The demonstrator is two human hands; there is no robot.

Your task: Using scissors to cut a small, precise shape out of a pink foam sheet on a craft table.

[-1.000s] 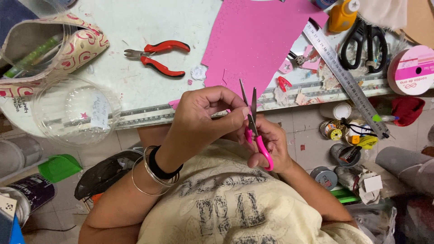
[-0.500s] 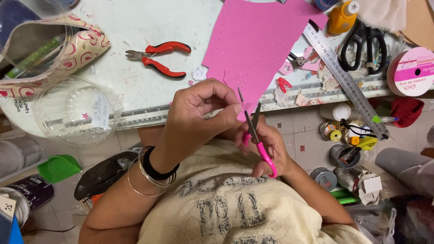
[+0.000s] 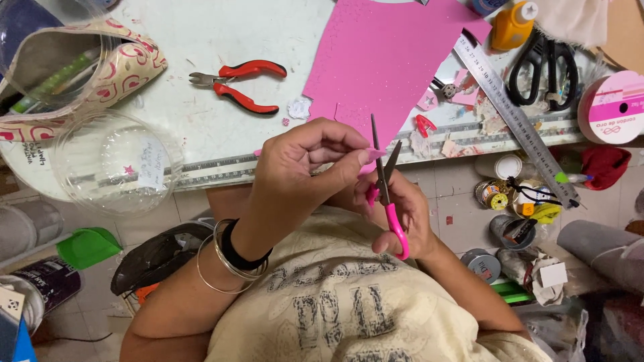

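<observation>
My left hand [image 3: 302, 164] pinches a tiny pink foam piece [image 3: 373, 155] between thumb and fingertips, just in front of my chest. My right hand [image 3: 402, 214] grips small scissors with pink handles [image 3: 392, 218], blades parted and pointing up at the foam piece. Bangles and a black band sit on my left wrist. Behind the hands a large pink foam sheet [image 3: 396, 60] lies on the white table [image 3: 201, 33].
Red-handled pliers [image 3: 238, 84] lie left of the sheet. A clear plastic bowl [image 3: 117, 164], a patterned pouch [image 3: 74, 74], a steel ruler [image 3: 516, 121], black scissors [image 3: 547, 67], a pink ribbon spool [image 3: 614, 107] and an orange glue bottle [image 3: 513, 23] surround them. Jars and clutter stand on the floor.
The scissors blades have opened wider and tilted slightly right. My left hand has turned the pink piece a little between its fingertips.
</observation>
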